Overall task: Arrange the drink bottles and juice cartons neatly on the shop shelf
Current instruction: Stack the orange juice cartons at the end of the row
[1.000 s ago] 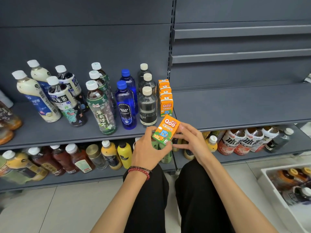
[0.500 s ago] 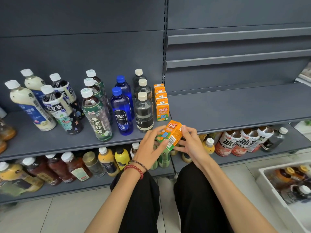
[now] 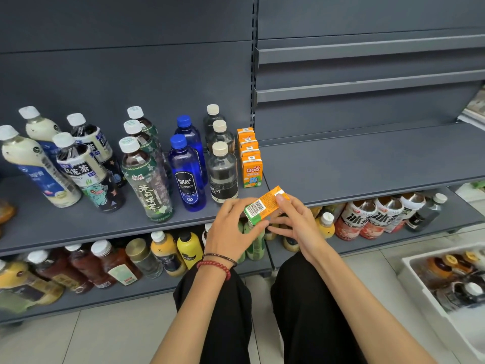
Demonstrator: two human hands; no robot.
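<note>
Both hands hold one small orange Qoo juice carton [image 3: 265,206] just in front of the edge of the middle shelf [image 3: 367,164]. The left hand [image 3: 231,232] pinches its green bottom end, where the barcode shows. The right hand [image 3: 299,227] grips the top end with curled fingers. The carton lies tilted on its side, probably because the person is turning it so that the front face looks outward. Its place is likely at the front of the row of Qoo cartons [image 3: 251,164], which stands just beside the black-label soda bottles [image 3: 223,174].
</note>
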